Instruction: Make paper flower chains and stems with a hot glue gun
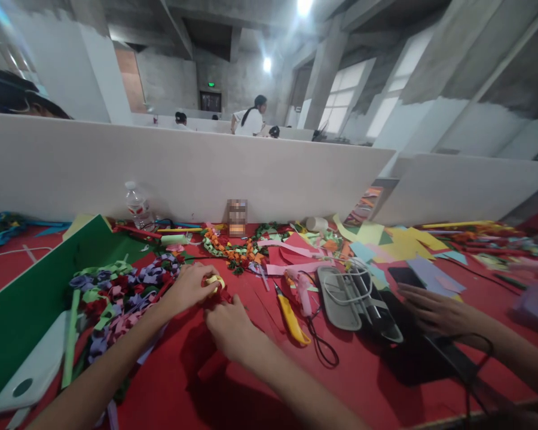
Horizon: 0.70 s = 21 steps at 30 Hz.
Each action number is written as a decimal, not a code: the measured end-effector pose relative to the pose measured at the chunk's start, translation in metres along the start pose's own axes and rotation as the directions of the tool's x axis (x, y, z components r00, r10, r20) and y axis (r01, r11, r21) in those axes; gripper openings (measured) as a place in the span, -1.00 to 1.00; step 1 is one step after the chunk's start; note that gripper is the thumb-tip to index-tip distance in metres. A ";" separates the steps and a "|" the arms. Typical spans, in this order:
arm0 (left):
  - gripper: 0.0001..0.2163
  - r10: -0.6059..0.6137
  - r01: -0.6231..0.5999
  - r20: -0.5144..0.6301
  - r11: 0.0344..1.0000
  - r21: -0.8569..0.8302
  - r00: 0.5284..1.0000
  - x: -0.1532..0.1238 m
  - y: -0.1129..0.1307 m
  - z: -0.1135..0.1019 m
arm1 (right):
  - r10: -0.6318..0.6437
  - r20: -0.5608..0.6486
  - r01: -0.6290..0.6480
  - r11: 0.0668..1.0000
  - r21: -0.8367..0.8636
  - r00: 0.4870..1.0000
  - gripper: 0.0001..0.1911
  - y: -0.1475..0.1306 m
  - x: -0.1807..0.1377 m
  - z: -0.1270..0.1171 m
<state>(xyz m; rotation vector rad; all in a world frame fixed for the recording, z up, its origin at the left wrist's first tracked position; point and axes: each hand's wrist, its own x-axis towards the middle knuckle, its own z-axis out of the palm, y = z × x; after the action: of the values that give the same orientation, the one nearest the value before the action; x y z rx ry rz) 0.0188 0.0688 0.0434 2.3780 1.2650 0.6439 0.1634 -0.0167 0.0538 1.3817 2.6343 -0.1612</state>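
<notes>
My left hand [190, 289] is closed, its thumb and fingers pinching a curled yellow paper strip [216, 280]. Just to its right and nearer to me, my right hand [231, 325] has its fingers bent around a small red paper piece [224, 295], partly hidden by the fingers. The two hands almost meet, and I cannot tell whether the yellow and red pieces are joined. Beside my left forearm lies a heap of linked paper chains [121, 298] in purple, green, red and pink. Another chain, orange and green [233, 248], lies beyond my hands.
Right of my hands lie a yellow-handled cutter [292, 319], a pink glue gun [303, 292] and a grey open case [341, 301] with a white cable. Another person's hand [434, 307] rests by a dark phone [406, 276]. A plastic bottle [138, 209] stands against the white partition [183, 170].
</notes>
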 end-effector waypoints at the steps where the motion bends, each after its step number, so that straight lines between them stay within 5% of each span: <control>1: -0.81 0.003 -0.003 0.001 1.000 -0.005 1.000 0.000 0.000 0.000 | -0.002 -0.017 0.002 1.000 0.003 1.000 -0.78 0.001 -0.003 -0.001; 8: -0.81 -0.009 0.008 0.030 1.000 0.016 1.000 0.004 0.003 0.002 | -0.050 0.107 0.051 0.999 -0.011 0.993 -0.81 0.005 -0.010 0.000; 11: -0.82 0.002 -0.002 0.023 1.000 0.031 1.000 0.004 0.002 0.006 | -0.065 0.001 0.064 0.995 0.078 0.998 -0.84 0.008 -0.013 -0.005; 13: -0.83 0.015 -0.015 0.025 1.000 0.026 1.000 0.003 0.001 0.008 | -0.052 -0.152 0.093 0.955 0.280 0.987 -0.83 0.013 -0.019 -0.009; 15: -0.85 0.024 -0.025 0.034 1.000 0.019 0.999 0.002 -0.001 0.009 | 0.003 -0.295 0.170 0.812 0.558 0.956 -0.81 0.022 -0.026 -0.010; 17: -0.85 0.023 -0.024 0.043 0.999 0.024 0.999 0.000 -0.001 0.009 | 0.118 -0.355 0.236 0.553 0.799 0.927 -0.81 0.034 -0.034 -0.004; 21: -0.84 0.012 -0.014 0.037 0.999 0.047 0.999 -0.002 0.000 0.009 | 0.425 -0.256 0.245 0.081 0.966 0.868 -0.70 0.060 -0.046 0.022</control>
<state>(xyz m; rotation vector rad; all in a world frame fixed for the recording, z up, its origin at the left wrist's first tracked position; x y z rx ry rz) 0.0228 0.0665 0.0361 2.4271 1.2640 0.5779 0.2409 -0.0238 0.0399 2.0816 2.6336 -2.3934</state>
